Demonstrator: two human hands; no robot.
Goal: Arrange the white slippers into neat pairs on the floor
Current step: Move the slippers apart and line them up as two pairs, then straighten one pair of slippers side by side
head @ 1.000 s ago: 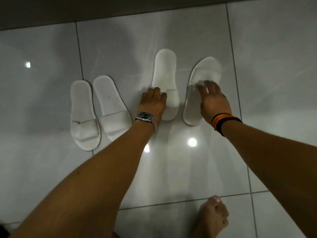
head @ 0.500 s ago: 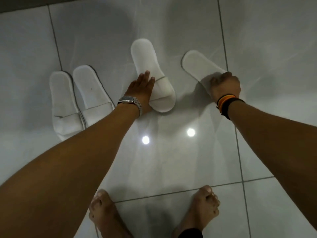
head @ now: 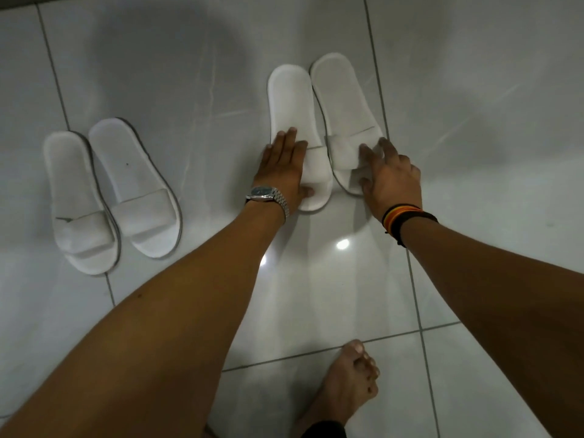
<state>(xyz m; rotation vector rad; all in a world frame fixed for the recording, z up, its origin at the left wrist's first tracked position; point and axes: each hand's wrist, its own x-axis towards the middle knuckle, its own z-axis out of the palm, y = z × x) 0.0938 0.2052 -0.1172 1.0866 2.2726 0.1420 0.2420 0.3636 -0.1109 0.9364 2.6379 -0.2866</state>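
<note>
Four white slippers lie on the glossy tiled floor, toes toward me. The left pair, one slipper [head: 79, 200] beside the other [head: 136, 188], lies untouched. In the right pair, the inner slipper [head: 294, 115] and the outer slipper [head: 341, 99] lie side by side, almost touching. My left hand [head: 281, 172], with a wristwatch, lies flat along the inner slipper's left edge, its thumb on the toe end. My right hand [head: 388, 175], with wristbands, grips the outer slipper's strap and toe with its fingers spread.
Light grey floor tiles [head: 474, 153] with dark grout lines surround the slippers. A bare foot [head: 347, 384] stands at the bottom centre. Ceiling-light reflections [head: 343, 244] shine on the tile between my arms.
My right hand has turned the outer slipper from lying angled apart to strap-up, close beside the inner one. My left hand has straightened the inner slipper. The camera view shifted.
</note>
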